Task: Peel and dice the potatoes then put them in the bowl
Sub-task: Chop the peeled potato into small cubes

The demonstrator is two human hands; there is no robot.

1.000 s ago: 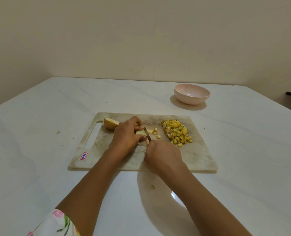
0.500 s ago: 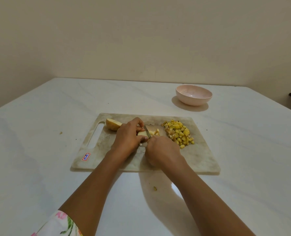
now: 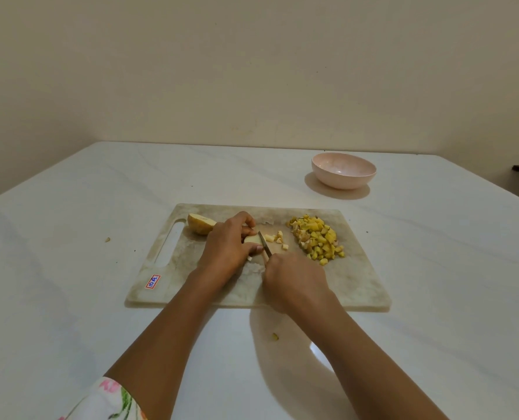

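Potato piece (image 3: 253, 239), pale and partly cut, is held down on the cutting board (image 3: 358, 286) by the left hand (image 3: 228, 251), whose fingers are curled over it with the thumb pressed at its near side. The knife (image 3: 264, 244) is gripped by the right hand (image 3: 294, 281), whose fingers are closed round a handle hidden beneath them. Only the narrow blade is seen, pointing away from the person and set against the cut face of the piece. A few loose cubes (image 3: 278, 237) are scattered just to the right of the blade. Further right on the board, apart from both hands, a heap of diced potato (image 3: 319, 241) is piled, yellow with some brownish bits. A potato half (image 3: 200, 224) is laid by the board's handle slot, just beside the left hand. A small sticker (image 3: 152, 281) is fixed at the board's near left corner. The pink bowl (image 3: 343, 180) is placed on the white table (image 3: 70, 207), beyond the board's far right corner and apart from it. One small scrap (image 3: 275, 337) is seen on the table between the forearms, and another scrap (image 3: 108, 239) left of the board. A floral sleeve (image 3: 109, 401) is visible on the left arm.
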